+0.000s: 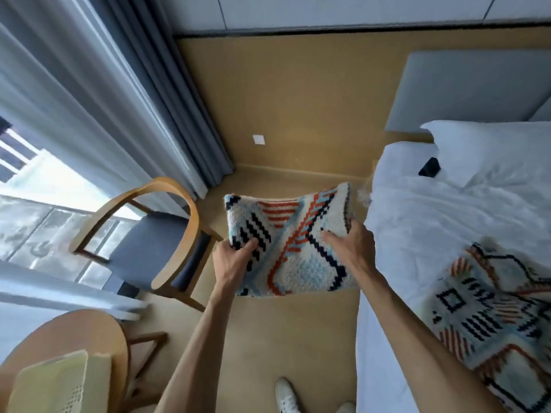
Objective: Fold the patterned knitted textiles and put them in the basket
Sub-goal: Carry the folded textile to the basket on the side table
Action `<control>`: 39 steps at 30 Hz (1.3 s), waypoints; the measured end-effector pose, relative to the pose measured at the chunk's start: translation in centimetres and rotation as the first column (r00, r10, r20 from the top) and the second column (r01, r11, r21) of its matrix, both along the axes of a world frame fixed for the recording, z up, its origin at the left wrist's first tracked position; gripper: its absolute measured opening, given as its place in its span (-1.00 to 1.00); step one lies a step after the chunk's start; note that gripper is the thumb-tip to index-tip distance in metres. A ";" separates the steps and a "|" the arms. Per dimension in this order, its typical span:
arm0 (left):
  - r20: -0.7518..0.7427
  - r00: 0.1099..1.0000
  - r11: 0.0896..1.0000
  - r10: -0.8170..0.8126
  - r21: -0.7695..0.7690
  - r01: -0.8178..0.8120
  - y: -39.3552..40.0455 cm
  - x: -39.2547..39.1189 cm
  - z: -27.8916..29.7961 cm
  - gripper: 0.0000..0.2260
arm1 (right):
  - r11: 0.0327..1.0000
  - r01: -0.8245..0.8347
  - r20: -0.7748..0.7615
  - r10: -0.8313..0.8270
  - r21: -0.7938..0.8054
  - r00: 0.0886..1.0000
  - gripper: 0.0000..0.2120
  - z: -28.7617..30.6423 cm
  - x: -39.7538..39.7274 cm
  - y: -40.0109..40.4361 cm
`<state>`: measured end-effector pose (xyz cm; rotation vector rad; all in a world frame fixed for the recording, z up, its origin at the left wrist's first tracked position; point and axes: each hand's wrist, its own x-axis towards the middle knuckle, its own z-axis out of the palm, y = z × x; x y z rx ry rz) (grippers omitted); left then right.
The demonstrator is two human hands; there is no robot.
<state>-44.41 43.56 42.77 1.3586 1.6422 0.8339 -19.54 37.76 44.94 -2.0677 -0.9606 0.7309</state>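
A folded knitted textile [293, 234] with white, orange, navy and light blue patterns hangs in the air over the floor between the chair and the bed. My left hand [234, 260] grips its left edge, thumb on top. My right hand [351, 245] grips its right edge, thumb lying across the top face. A second patterned knitted textile [489, 317] lies spread on the white bed at the right. A pale yellow basket [56, 383] with perforated walls stands on the round wooden table at the bottom left.
A wooden chair [143, 234] with a dark grey seat stands left of the held textile. Grey curtains [134, 99] hang by the window. On the bed [417, 228] lie a white pillow [501, 150] and a black phone [429, 167]. White shoes [286, 396] show below.
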 end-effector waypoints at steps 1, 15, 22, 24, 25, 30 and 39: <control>0.003 1.000 1.000 0.026 -0.005 -0.026 0.3 -2.2 -0.2 -0.86 | 1.000 -0.019 0.002 0.019 -0.003 1.000 -0.52 0.0 -1.7 1.0; 0.039 0.888 0.889 0.458 -0.011 -0.458 1.5 -26.1 -0.8 -0.78 | 0.871 -0.490 0.090 0.488 0.006 0.868 -0.65 -1.1 -26.3 14.5; 0.005 0.666 0.665 0.746 -0.059 -0.745 -0.6 -35.8 -1.0 -0.71 | 0.668 -0.744 0.103 0.740 0.005 0.665 -0.49 -2.1 -38.7 19.7; 0.002 0.597 0.596 0.803 -0.060 -0.801 -1.9 -38.1 -1.2 -0.69 | 0.603 -0.797 0.086 0.793 0.023 0.603 -0.45 -2.2 -42.1 20.1; -0.001 0.554 0.553 0.833 -0.056 -0.831 -2.9 -39.3 -1.2 -0.68 | 0.562 -0.827 0.081 0.823 0.035 0.562 -0.45 -2.2 -44.0 20.0; -0.033 0.344 0.342 0.938 -0.043 -0.939 -7.6 -45.2 -1.2 -0.69 | 0.373 -0.926 0.050 0.925 0.047 0.376 -0.59 -1.3 -53.8 18.5; -0.052 0.103 0.097 0.993 -0.111 -0.989 -16.9 -57.6 -5.9 -0.82 | 0.098 -0.995 -0.007 0.995 0.016 0.097 -0.57 -5.2 -71.8 13.1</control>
